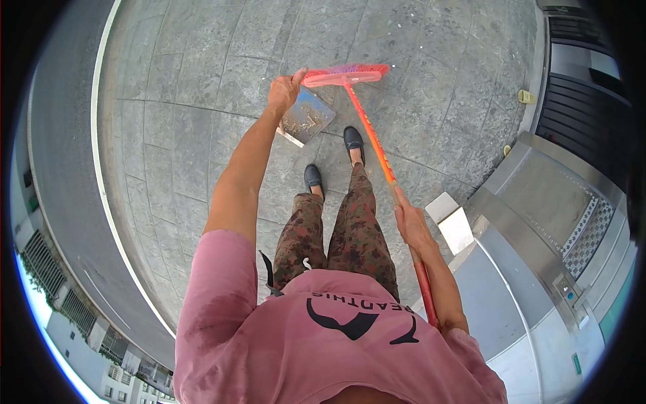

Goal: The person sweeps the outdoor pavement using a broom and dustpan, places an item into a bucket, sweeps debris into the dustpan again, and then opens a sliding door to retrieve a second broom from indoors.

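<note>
My right hand (412, 223) is wrapped around the lower, red part of the handle of a broom (369, 126), whose upper stretch is orange. The broom is raised, with its pink head and red and purple bristles away from my body. At the left end of that head is my left hand (285, 91), fingers closed against the bristle edge with the thumb up. Just below the head, a bluish dustpan (311, 101) holds dry brown debris; it appears to rest on the pavement, and my left hand covers part of it.
My feet in dark shoes (313, 178) stand on grey stone paving (195, 87). A white panel with a thin white rod (456, 230) is at the right, by metal-clad steps (538, 195) and a dark gate (579, 111). A white kerb line (95, 101) borders the road.
</note>
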The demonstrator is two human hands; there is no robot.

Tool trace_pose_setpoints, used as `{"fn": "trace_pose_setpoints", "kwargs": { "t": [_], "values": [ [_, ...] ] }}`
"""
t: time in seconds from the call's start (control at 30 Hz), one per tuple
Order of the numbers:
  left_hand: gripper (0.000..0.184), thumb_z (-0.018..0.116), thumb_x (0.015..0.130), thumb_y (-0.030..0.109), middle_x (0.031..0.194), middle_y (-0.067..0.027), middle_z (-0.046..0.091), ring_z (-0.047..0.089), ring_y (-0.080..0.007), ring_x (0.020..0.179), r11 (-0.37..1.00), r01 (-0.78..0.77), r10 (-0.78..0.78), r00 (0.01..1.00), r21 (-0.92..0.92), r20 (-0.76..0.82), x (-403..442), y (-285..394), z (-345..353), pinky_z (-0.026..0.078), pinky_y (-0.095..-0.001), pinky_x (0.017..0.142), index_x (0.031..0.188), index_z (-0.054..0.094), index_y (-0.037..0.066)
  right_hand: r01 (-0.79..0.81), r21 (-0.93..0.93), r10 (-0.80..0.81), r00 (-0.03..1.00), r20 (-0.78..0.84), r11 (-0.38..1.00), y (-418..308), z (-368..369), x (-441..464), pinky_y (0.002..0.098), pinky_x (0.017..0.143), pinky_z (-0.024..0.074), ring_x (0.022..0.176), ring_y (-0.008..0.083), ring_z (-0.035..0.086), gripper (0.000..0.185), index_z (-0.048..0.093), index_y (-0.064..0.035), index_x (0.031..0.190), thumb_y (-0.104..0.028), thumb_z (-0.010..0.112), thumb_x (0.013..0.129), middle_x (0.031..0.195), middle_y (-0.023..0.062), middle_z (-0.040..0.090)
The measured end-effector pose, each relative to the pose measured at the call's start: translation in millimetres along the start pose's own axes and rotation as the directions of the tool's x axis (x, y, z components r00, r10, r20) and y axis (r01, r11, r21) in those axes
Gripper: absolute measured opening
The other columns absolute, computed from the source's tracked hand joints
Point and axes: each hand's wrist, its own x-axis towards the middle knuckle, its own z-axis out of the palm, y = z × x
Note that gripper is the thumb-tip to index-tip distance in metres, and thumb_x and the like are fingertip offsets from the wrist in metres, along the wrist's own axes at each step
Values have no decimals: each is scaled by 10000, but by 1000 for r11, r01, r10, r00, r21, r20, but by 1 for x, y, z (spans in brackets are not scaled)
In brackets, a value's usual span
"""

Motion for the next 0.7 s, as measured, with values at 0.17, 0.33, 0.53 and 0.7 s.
{"fn": "trace_pose_setpoints", "kwargs": {
  "t": [0.17, 0.33, 0.53, 0.7],
  "values": [
    [670, 370, 766, 614, 666, -196, 589, 582, -337, 730, 1000, 2, -3, 999, -7, -54, 4, 4, -5, 428, -387, 727, 613, 608, 7, 61, -202, -85, 990, -112, 978, 9, -1, 109, 468, 551, 397, 586, 415, 523, 522, 209, -135, 1308, -108, 417, 830, 615, 264, 522],
    [671, 392, 761, 606, 581, -182, 552, 564, -314, 645, 999, -42, 40, 995, -15, -92, 7, 5, 3, 428, -371, 675, 550, 572, -5, 44, -269, -52, 998, -24, 962, 35, 46, 57, 476, 547, 412, 599, 432, 525, 562, 164, -116, 1316, -96, 426, 819, 614, 282, 519],
    [670, 386, 789, 571, 655, -263, 544, 549, -399, 694, 998, -57, 57, 997, -11, -48, -25, -14, 4, 418, -427, 680, 624, 572, -50, -57, -20, 59, 996, 71, 998, 21, 27, -27, 422, 527, 448, 574, 368, 557, 518, 193, -48, 1295, -101, 406, 826, 600, 222, 539],
    [658, 412, 797, 545, 603, -284, 503, 523, -410, 606, 994, -57, 59, 998, -91, 16, -101, -27, 5, 400, -437, 613, 604, 553, -68, -285, 201, 263, 956, 128, 937, 27, -4, -16, 337, 443, 448, 558, 222, 575, 385, 344, -5, 1175, -141, 435, 827, 567, 145, 520]
  ]
}}
